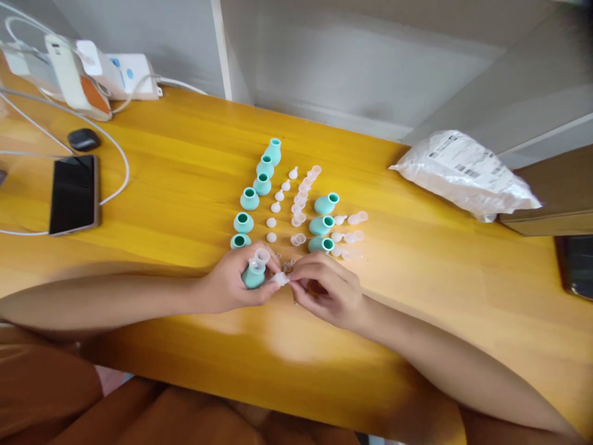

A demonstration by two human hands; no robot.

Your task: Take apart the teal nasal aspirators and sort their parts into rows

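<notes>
Your left hand (226, 281) wraps around a teal bulb (253, 279), a clear cup (261, 256) at its upper end, while your right hand (332, 289) pinches a small whitish piece (280, 279) between both hands' fingertips, at three o'clock from the bulb. The bulb looks light and soft, so cradle its wide belly without squeezing; the piece seems light, perhaps slippery, and best pinched by its edges. At twelve o'clock from your left hand, a row of teal bulbs (249, 199) stands on the bench (185, 185).

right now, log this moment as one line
left hand: holding teal narrow-necked bottle, translucent cup | right hand: pinching small white piece | ahead: teal bottles, white bulb-shaped pieces
</notes>
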